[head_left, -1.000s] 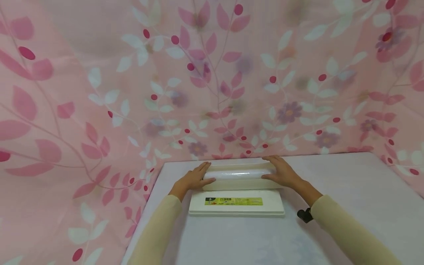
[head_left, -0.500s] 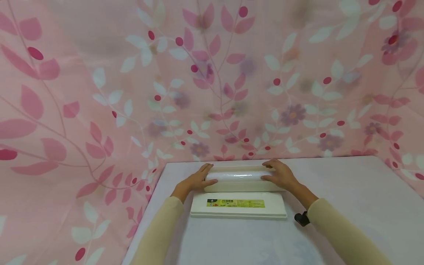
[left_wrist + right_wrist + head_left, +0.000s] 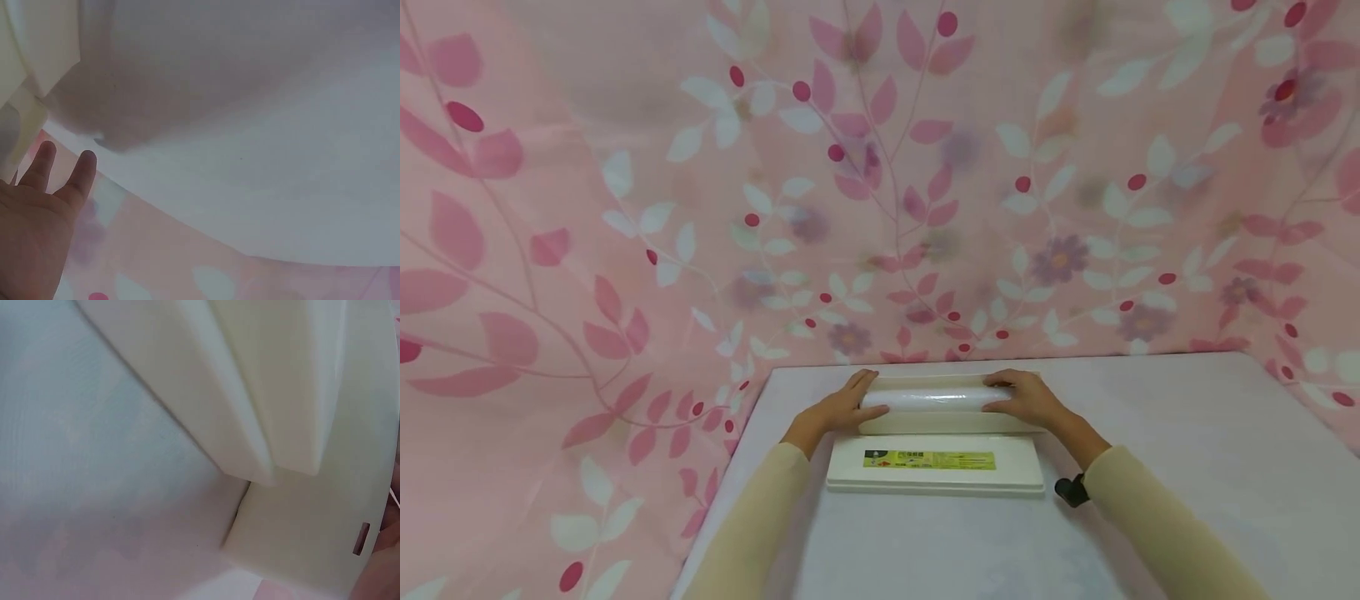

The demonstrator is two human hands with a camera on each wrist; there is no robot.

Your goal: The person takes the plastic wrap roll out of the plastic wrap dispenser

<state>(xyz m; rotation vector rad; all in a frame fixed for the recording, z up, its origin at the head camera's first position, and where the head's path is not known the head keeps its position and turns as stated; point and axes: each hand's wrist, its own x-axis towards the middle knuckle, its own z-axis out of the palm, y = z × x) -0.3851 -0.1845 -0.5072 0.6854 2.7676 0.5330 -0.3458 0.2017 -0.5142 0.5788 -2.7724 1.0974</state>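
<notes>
A long cream box (image 3: pixel 947 423) lies along the back of the table, holding a shiny white roll of cling film (image 3: pixel 943 400). At its left end my left hand (image 3: pixel 837 410) spans the width, thumb along the front and fingers at the back. Two straight fingers of my left hand (image 3: pixel 47 206) stand beside the pale box end in the left wrist view. My right hand (image 3: pixel 1028 402) bends its fingers and thumb round the roll's right part. In the right wrist view, the hand (image 3: pixel 381 565) is mostly hidden behind the box's slotted end (image 3: pixel 312 537).
A white lid (image 3: pixel 936 479) with a yellow-green printed label (image 3: pixel 928 460) lies just in front of the box. The table (image 3: pixel 970 550) has a white cover. A pink flowered curtain (image 3: pixel 887 192) hangs behind it and at the sides. A dark device (image 3: pixel 1072 491) sits at the right wrist.
My right hand has shifted a little left along the roll, and its fingers have bent inward from nearly straight. The left hand has stayed at the left end. Box and lid lie much the same.
</notes>
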